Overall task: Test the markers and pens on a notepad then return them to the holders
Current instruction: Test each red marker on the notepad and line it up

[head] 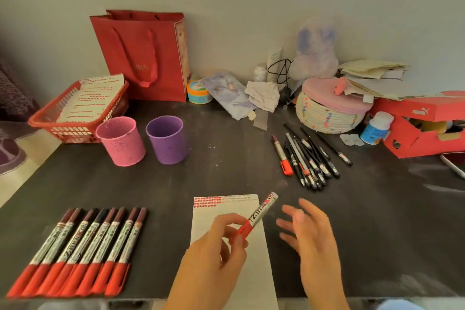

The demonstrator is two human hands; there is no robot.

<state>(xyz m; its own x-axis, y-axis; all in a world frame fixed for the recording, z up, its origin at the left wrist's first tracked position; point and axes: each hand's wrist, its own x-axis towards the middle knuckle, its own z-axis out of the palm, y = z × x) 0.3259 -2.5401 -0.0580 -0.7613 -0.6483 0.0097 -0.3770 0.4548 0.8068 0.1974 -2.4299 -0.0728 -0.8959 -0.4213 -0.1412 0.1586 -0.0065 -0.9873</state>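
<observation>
On a dark, matte desk point(226, 166) scuffed with pale smears: left hand point(214, 254) pinching a marker point(259, 214) by its red plastic cap, between thumb and fingertips, above a white notepad point(208, 219). Barrel slim and round, white with black lettering, tilted up and to the right; far tip blurred. Right hand point(309, 236) just beside it, fingers spread, holding nothing, outline smeared.

Notepad a tall rectangle of plain paper with rows of small red marks along its top edge. Lower end cut off by the frame and partly covered by the left wrist.

At left, a neat marker row point(80, 246), barrels side by side and touching, glossy red caps toward the near edge, dark maroon ends pointing away. Farther back, a pink holder point(122, 141) and a purple holder point(167, 139), both round, perforated, upright and near each other; insides hidden.

At right, a loose heap of thin black pens point(309, 156), one red-capped marker at its left edge.

Along the wall: a red slatted plastic tray point(75, 128) with marked sheets, a stiff red paper bag point(143, 53) with ribbon handles, a coiled rope basket point(329, 118) under a pink lid, and a red cardboard shoebox point(422, 123) cut off at the right edge. Small items between bag and basket too blurred to tell.
</observation>
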